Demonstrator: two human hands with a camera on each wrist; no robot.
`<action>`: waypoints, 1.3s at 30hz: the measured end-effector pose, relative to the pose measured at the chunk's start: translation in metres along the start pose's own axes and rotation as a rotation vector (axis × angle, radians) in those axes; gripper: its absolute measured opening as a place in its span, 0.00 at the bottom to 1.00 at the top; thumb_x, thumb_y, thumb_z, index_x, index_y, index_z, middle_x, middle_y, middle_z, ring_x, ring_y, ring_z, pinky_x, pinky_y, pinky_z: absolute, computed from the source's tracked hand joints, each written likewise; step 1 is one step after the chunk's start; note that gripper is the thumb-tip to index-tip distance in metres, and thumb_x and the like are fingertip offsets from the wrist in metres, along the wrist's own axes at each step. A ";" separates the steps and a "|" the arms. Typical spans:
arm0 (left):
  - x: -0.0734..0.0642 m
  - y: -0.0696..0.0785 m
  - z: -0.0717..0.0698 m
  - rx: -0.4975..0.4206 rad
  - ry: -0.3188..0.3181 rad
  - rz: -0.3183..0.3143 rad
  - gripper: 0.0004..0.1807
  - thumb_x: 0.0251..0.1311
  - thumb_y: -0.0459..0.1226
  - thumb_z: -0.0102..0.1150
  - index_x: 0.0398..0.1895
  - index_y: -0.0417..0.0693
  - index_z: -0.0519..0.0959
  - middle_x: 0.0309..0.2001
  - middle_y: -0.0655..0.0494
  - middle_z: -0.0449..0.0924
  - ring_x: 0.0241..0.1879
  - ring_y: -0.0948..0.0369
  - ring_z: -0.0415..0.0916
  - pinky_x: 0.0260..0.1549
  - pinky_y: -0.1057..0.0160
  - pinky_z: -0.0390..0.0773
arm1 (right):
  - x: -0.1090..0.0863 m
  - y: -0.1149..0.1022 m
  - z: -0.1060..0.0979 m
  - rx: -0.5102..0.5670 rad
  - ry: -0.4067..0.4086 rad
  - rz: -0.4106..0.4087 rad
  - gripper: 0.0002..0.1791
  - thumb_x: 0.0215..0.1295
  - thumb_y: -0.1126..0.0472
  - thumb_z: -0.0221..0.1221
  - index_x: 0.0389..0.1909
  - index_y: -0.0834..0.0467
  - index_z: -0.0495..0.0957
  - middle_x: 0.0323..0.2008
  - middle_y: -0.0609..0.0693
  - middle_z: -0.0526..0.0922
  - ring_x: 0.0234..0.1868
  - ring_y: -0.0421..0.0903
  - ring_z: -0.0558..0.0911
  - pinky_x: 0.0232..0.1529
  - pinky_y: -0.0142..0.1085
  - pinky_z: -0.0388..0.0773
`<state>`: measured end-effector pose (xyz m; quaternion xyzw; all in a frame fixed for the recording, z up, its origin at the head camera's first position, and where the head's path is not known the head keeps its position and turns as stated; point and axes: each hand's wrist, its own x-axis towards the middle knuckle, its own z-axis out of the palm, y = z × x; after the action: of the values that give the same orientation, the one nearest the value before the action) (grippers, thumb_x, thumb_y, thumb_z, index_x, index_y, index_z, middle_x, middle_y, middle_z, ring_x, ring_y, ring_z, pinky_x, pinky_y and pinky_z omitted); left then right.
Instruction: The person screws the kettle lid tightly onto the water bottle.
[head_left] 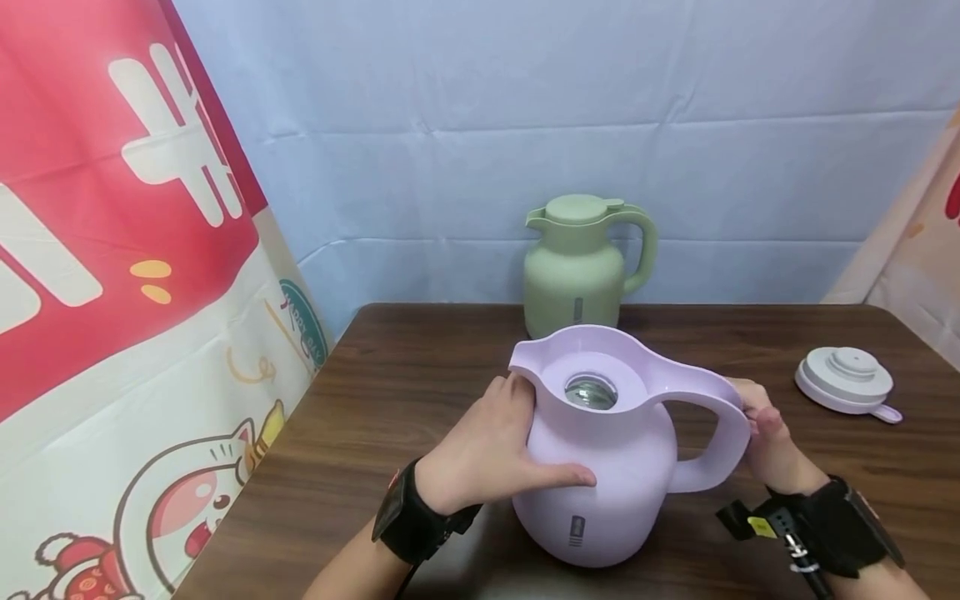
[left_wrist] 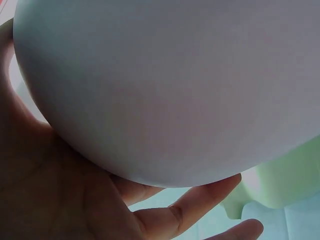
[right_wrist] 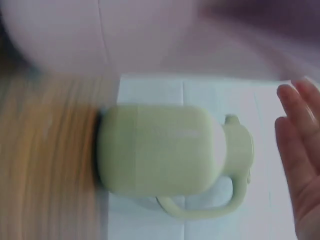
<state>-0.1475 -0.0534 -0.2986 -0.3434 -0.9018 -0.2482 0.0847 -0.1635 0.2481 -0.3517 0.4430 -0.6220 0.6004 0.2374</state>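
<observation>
A lilac vacuum jug (head_left: 600, 483) is in front of me in the head view, its top uncovered and a shiny round mouth showing. My left hand (head_left: 491, 446) grips its body under the spout, thumb across the front and fingers round the far side. In the left wrist view, those fingers (left_wrist: 165, 217) spread along the jug's curved wall. At the outer top of the jug's handle (head_left: 723, 442) is my right hand (head_left: 772, 442), its fingertips right at the handle. The right wrist view shows its fingers (right_wrist: 295, 145) extended beside the blurred lilac surface.
A green vacuum jug (head_left: 573, 279) with its lid on stands at the back of the dark wooden table (head_left: 405, 400). On the right lies a white and lilac lid (head_left: 847, 379) with a small tab. A pale blue cloth (head_left: 420, 167) hangs behind, a printed one (head_left: 187, 358) on the left.
</observation>
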 end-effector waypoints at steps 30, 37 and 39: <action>0.001 0.000 0.000 0.036 0.006 0.016 0.60 0.35 0.70 0.65 0.67 0.46 0.55 0.53 0.58 0.66 0.46 0.59 0.66 0.45 0.62 0.69 | -0.002 0.012 -0.067 -0.605 0.750 0.701 0.32 0.63 0.60 0.58 0.68 0.53 0.62 0.61 0.48 0.69 0.63 0.37 0.62 0.67 0.34 0.44; 0.001 0.000 0.000 0.035 0.007 0.025 0.60 0.36 0.70 0.65 0.68 0.47 0.54 0.53 0.58 0.66 0.45 0.60 0.66 0.46 0.62 0.68 | -0.012 0.018 -0.081 -0.679 0.876 0.755 0.34 0.59 0.56 0.61 0.68 0.52 0.64 0.65 0.51 0.66 0.63 0.41 0.61 0.63 0.33 0.50; 0.001 0.000 0.000 0.033 0.006 0.025 0.60 0.36 0.70 0.64 0.68 0.47 0.53 0.53 0.58 0.66 0.46 0.60 0.66 0.46 0.62 0.68 | -0.016 0.020 -0.087 -0.704 0.913 0.802 0.36 0.58 0.53 0.62 0.68 0.51 0.63 0.67 0.52 0.64 0.64 0.44 0.60 0.64 0.35 0.50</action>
<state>-0.1487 -0.0530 -0.2985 -0.3525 -0.9011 -0.2334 0.0962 -0.1924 0.3332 -0.3611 -0.2201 -0.7330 0.5306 0.3643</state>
